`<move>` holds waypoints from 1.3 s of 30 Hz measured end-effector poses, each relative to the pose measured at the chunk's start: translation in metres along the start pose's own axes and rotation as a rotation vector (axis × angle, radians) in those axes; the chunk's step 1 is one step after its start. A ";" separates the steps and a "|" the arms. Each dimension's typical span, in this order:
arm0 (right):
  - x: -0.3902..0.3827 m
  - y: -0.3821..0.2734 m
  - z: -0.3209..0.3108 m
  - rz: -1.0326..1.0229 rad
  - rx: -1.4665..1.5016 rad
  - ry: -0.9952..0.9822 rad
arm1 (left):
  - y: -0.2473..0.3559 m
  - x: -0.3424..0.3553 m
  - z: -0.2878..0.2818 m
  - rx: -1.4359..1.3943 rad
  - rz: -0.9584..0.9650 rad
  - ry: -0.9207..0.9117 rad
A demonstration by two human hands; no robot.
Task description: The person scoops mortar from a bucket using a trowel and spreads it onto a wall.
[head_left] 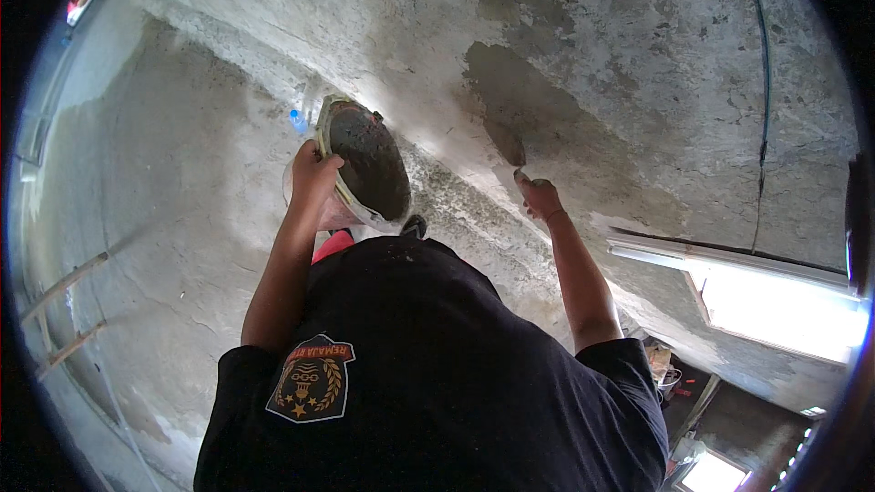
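My left hand [315, 173] is closed on the near-left rim of a bucket [339, 210], which tilts so that its mouth faces up toward me. Grey wet mortar [369, 159] lies inside it. Further right, my right hand [540, 196] grips the handle of a trowel [507, 141]. The trowel's blade is against the rough grey wall [638, 82], at the lower end of a darker, damp-looking patch [519, 82]. Mortar and patch are nearly the same colour as the blade, so its outline is hard to make out.
A clear bottle with a blue cap [298, 118] stands beyond the bucket. A dark cable [764, 82] runs along the wall above a bright framed opening [775, 301]. Wooden poles [68, 284] are at the left. My shoe [414, 226] shows beside the bucket.
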State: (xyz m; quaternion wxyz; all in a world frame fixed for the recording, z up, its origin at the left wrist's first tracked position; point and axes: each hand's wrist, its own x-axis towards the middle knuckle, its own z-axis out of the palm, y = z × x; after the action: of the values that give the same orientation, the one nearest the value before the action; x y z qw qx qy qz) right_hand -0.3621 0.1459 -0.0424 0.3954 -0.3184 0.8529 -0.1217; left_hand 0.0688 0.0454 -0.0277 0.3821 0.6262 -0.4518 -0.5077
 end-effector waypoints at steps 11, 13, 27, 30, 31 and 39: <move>0.013 0.006 -0.008 -0.015 -0.090 -0.031 | 0.007 0.001 -0.005 0.005 -0.037 0.020; 0.039 0.056 0.006 -0.233 -0.157 0.046 | 0.015 0.012 -0.008 0.009 -0.024 0.007; -0.084 -0.111 0.059 -0.838 -0.518 -0.091 | 0.078 0.019 -0.035 0.082 0.072 -0.081; -0.077 -0.118 0.067 -0.966 -0.625 -0.035 | 0.096 0.015 -0.039 0.120 0.044 -0.082; -0.075 -0.119 0.069 -0.995 -0.648 -0.014 | 0.101 0.014 -0.040 0.148 0.052 -0.096; -0.071 -0.128 0.066 -1.080 -0.663 0.173 | 0.102 0.016 -0.041 0.225 0.127 -0.130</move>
State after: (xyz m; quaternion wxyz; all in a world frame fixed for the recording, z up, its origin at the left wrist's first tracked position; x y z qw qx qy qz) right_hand -0.2208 0.0961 0.0155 0.0886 -0.7979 0.5933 -0.0584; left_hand 0.0924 0.0001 0.0715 0.3108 0.6010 -0.5684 -0.4681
